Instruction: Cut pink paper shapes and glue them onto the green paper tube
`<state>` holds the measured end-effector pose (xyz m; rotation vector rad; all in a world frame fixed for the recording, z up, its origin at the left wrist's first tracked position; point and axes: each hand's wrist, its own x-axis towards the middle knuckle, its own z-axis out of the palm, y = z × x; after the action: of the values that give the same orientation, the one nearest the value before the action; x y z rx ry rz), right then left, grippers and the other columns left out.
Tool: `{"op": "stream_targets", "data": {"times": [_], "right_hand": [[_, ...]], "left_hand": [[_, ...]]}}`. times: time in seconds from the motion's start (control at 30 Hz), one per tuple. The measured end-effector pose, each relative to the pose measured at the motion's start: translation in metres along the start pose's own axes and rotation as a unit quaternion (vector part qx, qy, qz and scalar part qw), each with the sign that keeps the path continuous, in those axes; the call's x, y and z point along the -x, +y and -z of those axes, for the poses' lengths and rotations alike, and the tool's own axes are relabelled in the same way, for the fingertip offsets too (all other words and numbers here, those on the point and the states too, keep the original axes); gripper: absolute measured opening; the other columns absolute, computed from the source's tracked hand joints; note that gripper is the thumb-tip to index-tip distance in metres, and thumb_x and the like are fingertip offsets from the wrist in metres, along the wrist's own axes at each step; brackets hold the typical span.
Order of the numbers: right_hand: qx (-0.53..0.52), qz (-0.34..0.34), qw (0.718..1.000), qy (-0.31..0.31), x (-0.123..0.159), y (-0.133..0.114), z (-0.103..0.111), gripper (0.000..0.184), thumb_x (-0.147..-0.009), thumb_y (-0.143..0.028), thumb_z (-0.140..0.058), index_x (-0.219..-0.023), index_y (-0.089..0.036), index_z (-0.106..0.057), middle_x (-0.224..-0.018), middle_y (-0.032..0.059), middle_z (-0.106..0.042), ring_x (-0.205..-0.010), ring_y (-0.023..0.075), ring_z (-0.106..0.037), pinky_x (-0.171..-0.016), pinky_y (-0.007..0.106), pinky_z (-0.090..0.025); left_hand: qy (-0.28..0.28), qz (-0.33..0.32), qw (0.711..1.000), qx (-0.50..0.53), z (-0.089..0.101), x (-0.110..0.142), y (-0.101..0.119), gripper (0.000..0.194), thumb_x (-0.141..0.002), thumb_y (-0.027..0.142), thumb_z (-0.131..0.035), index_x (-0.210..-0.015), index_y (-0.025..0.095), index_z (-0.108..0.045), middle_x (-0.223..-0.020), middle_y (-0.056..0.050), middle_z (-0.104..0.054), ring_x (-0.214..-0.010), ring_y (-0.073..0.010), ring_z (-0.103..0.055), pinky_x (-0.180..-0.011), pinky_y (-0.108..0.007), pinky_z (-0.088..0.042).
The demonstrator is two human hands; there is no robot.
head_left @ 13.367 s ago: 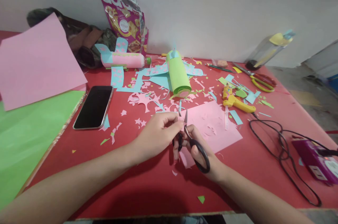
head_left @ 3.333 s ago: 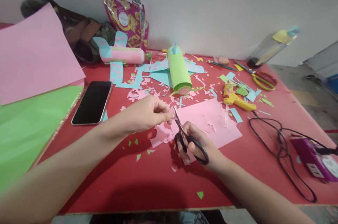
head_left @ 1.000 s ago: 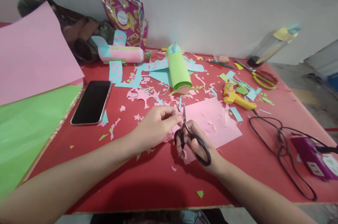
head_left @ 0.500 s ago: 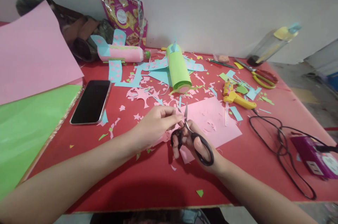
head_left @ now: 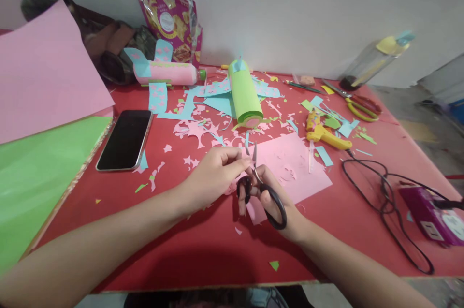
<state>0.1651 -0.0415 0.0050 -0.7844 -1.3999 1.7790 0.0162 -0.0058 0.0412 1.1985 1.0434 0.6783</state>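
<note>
My right hand is closed through the black handles of a pair of scissors, whose blades point away from me and stand slightly apart. Right beside the blades, my left hand pinches a small piece of pink paper, mostly hidden by the fingertips. Beneath and to the right of the hands lies a pink paper sheet with small cut-outs on it. Two small pink paper stars rest on the table left of my left hand. Beyond the hands stands a green paper-wrapped tube with light-blue wings.
A phone lies at left, near large pink and green sheets. A yellow glue gun with a looping black cord is at right, before red-and-yellow-handled scissors. A pink bottle plane lies at the back.
The scissors' handles have drawn a little closer together and shifted slightly left with my right hand. My left hand keeps its pinch in nearly the same place.
</note>
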Motion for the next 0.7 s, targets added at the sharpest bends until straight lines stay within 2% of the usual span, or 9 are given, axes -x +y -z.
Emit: {"op": "stream_targets", "data": {"times": [0.2, 0.47, 0.7], "right_hand": [[0.006, -0.019, 1.0, 0.01, 0.0011, -0.0007, -0.001, 0.034, -0.079, -0.055, -0.042, -0.082, -0.024, -0.031, -0.061, -0.0042, -0.048, -0.046, 0.0102, -0.038, -0.044, 0.024, -0.028], [0.014, -0.009, 1.0, 0.023, -0.0006, -0.0027, -0.0031, 0.034, -0.078, -0.054, -0.044, -0.08, -0.024, -0.03, -0.062, -0.0038, -0.049, -0.054, 0.0127, -0.047, -0.057, 0.03, -0.035], [-0.014, -0.005, 1.0, 0.026, -0.0015, 0.002, -0.0042, 0.032, -0.078, -0.051, -0.048, -0.079, -0.024, -0.031, -0.064, -0.0046, -0.047, -0.053, 0.0106, -0.048, -0.054, 0.027, -0.037]], "left_hand": [[-0.015, 0.009, 1.0, 0.012, -0.0012, 0.0008, 0.0012, 0.025, -0.079, 0.031, -0.046, -0.06, 0.016, -0.05, -0.046, 0.006, -0.048, -0.037, -0.0068, -0.049, -0.041, -0.02, -0.034], [-0.021, 0.011, 1.0, 0.009, -0.0011, 0.0017, 0.0025, 0.026, -0.08, 0.025, -0.042, -0.057, 0.016, -0.048, -0.04, 0.008, -0.044, -0.029, -0.0044, -0.042, -0.038, -0.019, -0.031], [0.022, -0.009, 0.999, -0.031, -0.0003, -0.0004, -0.0001, 0.023, -0.078, 0.029, -0.047, -0.06, 0.015, -0.051, -0.052, 0.004, -0.049, -0.048, -0.0079, -0.05, -0.051, -0.021, -0.037]]}}
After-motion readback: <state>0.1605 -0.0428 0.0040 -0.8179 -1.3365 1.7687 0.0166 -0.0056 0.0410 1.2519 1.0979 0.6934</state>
